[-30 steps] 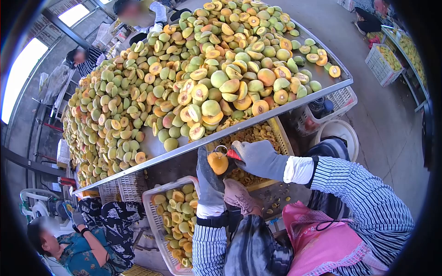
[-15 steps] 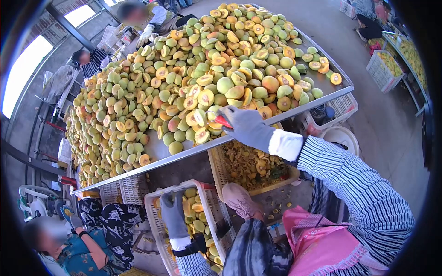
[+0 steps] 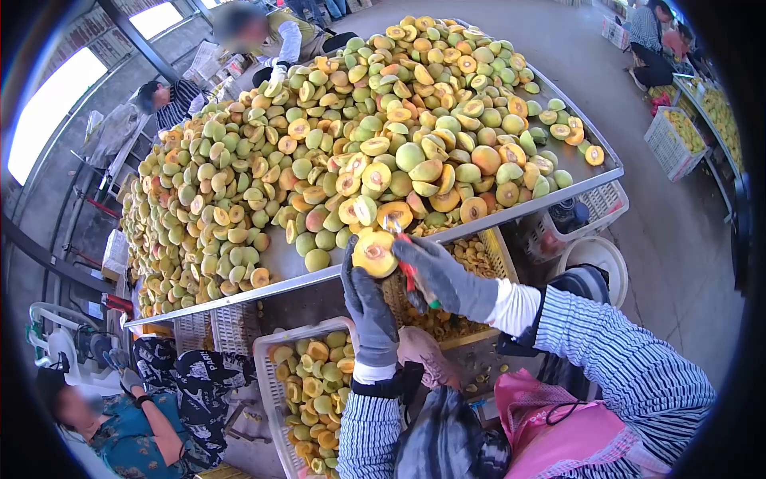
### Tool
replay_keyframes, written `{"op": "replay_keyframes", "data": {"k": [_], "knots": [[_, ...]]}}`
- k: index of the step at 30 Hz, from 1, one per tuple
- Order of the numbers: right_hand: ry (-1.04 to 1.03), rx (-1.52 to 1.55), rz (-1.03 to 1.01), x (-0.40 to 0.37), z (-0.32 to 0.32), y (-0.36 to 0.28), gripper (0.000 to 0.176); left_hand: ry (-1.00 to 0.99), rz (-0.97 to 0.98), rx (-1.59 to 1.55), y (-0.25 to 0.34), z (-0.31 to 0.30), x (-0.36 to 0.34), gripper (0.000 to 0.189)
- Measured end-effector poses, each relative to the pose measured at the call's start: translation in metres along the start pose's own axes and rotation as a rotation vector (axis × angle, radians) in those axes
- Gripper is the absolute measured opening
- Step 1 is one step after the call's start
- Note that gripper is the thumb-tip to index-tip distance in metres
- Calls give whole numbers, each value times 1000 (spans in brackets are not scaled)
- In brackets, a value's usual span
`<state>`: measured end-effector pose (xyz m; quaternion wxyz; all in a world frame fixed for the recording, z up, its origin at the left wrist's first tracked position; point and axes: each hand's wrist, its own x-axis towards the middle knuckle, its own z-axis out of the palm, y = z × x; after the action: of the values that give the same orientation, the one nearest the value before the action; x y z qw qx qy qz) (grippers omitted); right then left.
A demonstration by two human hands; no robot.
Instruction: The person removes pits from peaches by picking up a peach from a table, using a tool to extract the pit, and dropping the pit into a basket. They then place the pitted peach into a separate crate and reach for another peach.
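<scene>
My left hand, in a grey glove, holds a halved peach with its orange cut face turned up and a brown pit area in the middle. Closed around a red-handled tool is my gloved right hand; the metal tip of the tool rises beside the peach half, and a green end shows below. Both hands are just in front of the metal table's edge. Beyond them lies a big heap of peach halves. Below left, a white crate contains more peach halves.
A yellow crate with peach scraps stands under the table edge. To the right are a white bucket and a white crate with bottles. Co-workers sit at left and behind the heap. Another loaded table stands far right.
My left hand has risen from the white crate and now holds a peach half. My right hand has drawn back from the heap with the tool, toward the left hand.
</scene>
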<state>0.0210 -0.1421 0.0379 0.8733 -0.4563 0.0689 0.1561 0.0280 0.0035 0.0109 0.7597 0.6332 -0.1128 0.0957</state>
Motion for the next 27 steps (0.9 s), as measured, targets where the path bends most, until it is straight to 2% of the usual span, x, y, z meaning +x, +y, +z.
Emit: {"op": "replay_keyframes", "data": {"k": [1,2,3,4,5,6,7,8,11,12,15,17,20,23,25,26,27], "knots": [[-7,3,1,-7,-2,6,45,34,-114,-143,4,-2,-3,45],[-26,-291,-43,-13,-5,13,46,69,-229,-286,6,-4,-5,45],[-47,-585,-87,-17,-8,20,46,48,278,535,-6,-11,-4,43],[-52,-773,-377,-20,-9,27,48,52,231,462,-11,-15,-9,40],[-59,-769,-374,-20,-9,31,48,54,182,388,-14,-18,-16,37],[-77,-929,-424,-20,-9,32,49,58,183,394,-14,-19,-18,37],[-92,-1089,-476,-21,-7,32,50,101,86,177,-14,-19,-20,34],[-108,-1122,-440,-22,-6,31,51,140,-11,-40,-13,-19,-21,31],[-140,-1194,-347,-24,-1,31,52,162,28,103,-10,-17,-25,35],[-140,-1190,-346,-23,-2,35,52,171,55,72,-7,-12,-26,46],[-203,-1144,-309,-24,-5,46,51,139,74,113,-12,-16,-29,51],[-197,-1155,-317,-30,-4,42,43,146,61,137,-11,-15,-28,51],[-116,-1113,-432,-32,-6,51,46,168,41,181,-7,-12,-29,51],[-162,-984,-412,-36,-4,55,44,154,53,171,0,-9,-29,54],[-162,-883,-411,-37,-3,65,42,140,176,301,6,-6,-35,56],[-164,-790,-415,-36,-2,69,41,174,131,238,10,-1,-36,46],[-167,-788,-414,-35,-4,71,41,176,131,241,9,-4,-35,46]]}}
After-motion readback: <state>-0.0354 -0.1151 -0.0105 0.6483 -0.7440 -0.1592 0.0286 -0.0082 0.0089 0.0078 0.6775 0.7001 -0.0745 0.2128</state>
